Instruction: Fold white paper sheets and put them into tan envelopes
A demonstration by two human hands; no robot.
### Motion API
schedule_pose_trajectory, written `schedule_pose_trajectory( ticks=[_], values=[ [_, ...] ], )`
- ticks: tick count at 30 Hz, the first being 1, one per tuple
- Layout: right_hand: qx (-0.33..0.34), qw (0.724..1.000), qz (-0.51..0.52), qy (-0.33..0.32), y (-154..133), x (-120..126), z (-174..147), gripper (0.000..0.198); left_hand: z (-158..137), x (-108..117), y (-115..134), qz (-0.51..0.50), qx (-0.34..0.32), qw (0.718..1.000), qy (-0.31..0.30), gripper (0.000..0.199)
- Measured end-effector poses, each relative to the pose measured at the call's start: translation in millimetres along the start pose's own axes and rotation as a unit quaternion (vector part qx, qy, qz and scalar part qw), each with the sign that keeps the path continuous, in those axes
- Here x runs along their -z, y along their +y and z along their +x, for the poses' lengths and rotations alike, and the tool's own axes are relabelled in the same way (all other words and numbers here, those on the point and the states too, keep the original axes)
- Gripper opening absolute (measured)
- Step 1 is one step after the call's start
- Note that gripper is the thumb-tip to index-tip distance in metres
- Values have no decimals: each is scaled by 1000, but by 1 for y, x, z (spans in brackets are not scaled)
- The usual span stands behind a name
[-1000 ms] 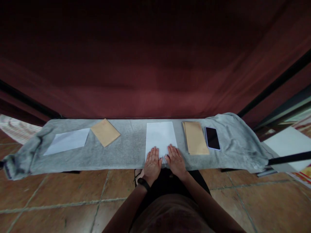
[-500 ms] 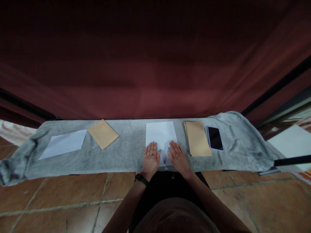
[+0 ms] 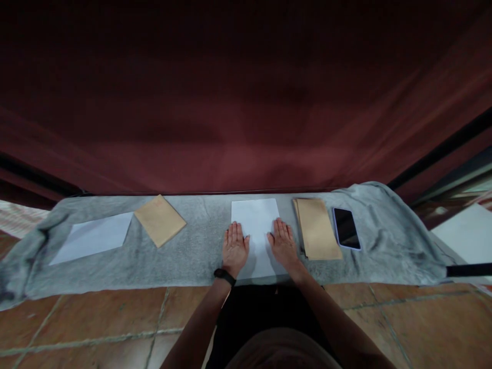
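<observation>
A white sheet of paper lies flat on the grey cloth in front of me. My left hand rests palm down along its left edge, fingers stretched out, a dark band on the wrist. On the opposite edge, my right hand lies flat too, its fingers extended. Neither hand grips anything. Just right of my right hand is a small stack of brown envelopes, slightly fanned at its left side.
A phone with a dark screen lies right of the envelopes. To the left are another brown envelope, set at an angle, and more white paper. Grey cloth covers the narrow table; a dark red curtain hangs behind it.
My hands have moved apart, from over the paper out to its left and right edges. The view has shifted slightly, so the table sits a little lower.
</observation>
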State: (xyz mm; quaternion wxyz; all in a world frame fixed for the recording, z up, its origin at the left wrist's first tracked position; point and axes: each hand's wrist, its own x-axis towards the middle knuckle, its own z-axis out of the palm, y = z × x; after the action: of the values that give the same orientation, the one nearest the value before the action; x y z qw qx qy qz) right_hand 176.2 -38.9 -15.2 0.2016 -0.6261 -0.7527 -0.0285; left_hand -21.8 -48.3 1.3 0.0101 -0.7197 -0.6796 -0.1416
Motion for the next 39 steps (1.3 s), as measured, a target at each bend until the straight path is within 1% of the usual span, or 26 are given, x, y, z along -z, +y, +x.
schedule_pose_trajectory(
  ticks=[2,4,7,10,15,21,25,30,36,39],
  values=[
    [-26,1000,1,-2,-3,-3,10,59,11,0,2,-3,2,1000,4,61],
    [-26,999,17,-19,-11,-6,27,58,27,-1,8,-12,-23,1000,-9,58],
    [22,997,51,-58,-24,-12,57,52,55,-3,19,-27,-85,994,-60,56],
    [48,994,57,-82,-29,-19,81,52,78,-6,23,-28,-106,989,-95,57],
    [39,996,27,-75,-16,-28,96,50,92,-14,15,-20,-77,995,-64,55],
    [-11,998,-5,-62,-2,-32,106,51,100,-19,6,-16,-22,998,-54,58],
    [-33,998,-2,-48,3,-36,110,54,102,-20,-2,-16,6,999,-37,59],
    [-42,998,-3,-38,13,-37,106,56,87,-14,-19,2,19,1000,-24,57],
    [-58,998,-7,-18,24,-24,96,58,64,3,-46,9,44,999,-13,58],
    [-65,998,-7,-11,18,-14,78,57,52,10,-48,7,65,998,9,59]
  ],
)
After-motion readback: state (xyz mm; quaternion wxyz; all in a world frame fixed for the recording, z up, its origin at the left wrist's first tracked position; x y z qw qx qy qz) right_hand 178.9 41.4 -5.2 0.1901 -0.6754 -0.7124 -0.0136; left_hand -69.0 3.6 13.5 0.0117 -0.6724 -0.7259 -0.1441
